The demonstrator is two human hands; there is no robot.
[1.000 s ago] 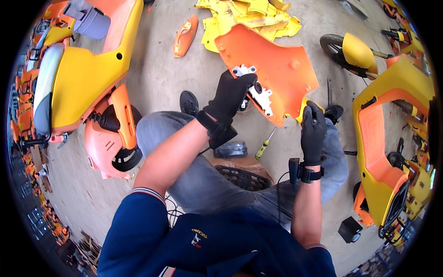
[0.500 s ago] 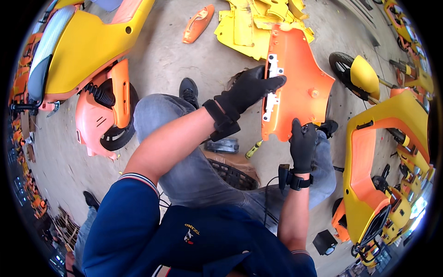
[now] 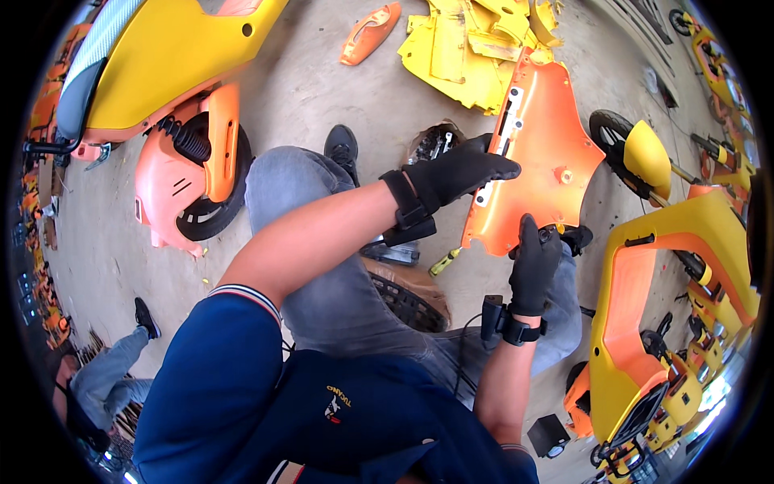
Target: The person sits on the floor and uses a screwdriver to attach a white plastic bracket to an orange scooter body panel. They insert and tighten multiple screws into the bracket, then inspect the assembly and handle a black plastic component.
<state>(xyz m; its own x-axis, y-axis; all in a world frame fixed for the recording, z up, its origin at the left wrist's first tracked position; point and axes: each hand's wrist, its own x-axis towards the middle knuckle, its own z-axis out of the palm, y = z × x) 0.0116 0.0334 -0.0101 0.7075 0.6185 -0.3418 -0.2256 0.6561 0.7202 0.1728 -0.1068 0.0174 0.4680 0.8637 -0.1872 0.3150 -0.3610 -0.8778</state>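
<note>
Both hands wear black gloves and grip an orange scooter body panel, its inner side toward me. My left hand is closed on the panel's left edge, thumb lying over the inner face. Along that edge runs a white strip with dark round spots, partly covered by the hand. At the lower edge my right hand pinches the panel between thumb and fingers; some fingertips are hidden behind it. A screwdriver with a yellow-green handle lies on the floor below the panel.
Yellow panels and an orange piece lie beyond. A yellow-orange scooter stands left, a yellow frame right. A plastic bag of parts, a black crate and a black box are near. Another person is at lower left.
The orange panel has shifted right and tilted clockwise, with my left hand moving right along with it. My right hand stays nearly in place. More of the other person shows at lower left.
</note>
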